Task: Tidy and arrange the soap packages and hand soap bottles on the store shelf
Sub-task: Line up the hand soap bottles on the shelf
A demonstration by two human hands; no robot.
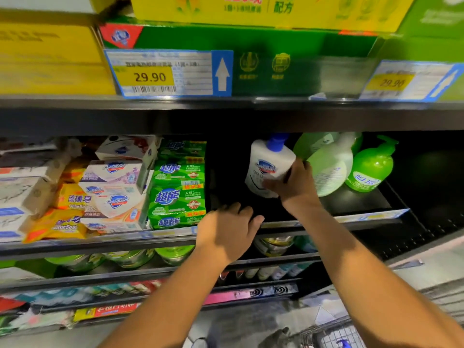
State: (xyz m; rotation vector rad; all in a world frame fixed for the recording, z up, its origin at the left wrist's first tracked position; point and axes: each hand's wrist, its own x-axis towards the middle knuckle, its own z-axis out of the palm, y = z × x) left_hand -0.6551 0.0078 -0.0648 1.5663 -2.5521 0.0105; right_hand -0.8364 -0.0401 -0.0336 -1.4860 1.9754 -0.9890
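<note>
Just right of the frame's centre, the right hand (293,187) grasps a white plastic hand soap bottle with a blue pump top (270,163). Its fingers wrap the bottle's lower body from the right. The bottle is on the black metal middle shelf (364,200) and is tilted, its blue top leaning right. Whether its base touches the shelf cannot be told.

Just beside it on the right leans a pale green translucent spray bottle (331,167). Next along is a bright green round pump bottle (371,169).

The left hand (228,229) is at the shelf's front edge, below centre. It is released, with fingers lightly bent and nothing in them. A dark gap on the shelf lies between the white bottle and the soap packages to the left.

In the left half of the frame there is a stack of green plastic-wrapped soap packs with blue lettering (177,197). Touching their left side are white cardboard soap boxes (115,194) piled unevenly. Further left are yellow sulfur soap packets (70,198), lying askew.

At the upper left, a yellow price label reading 29.90 (150,76) hangs on the shelf above.
</note>
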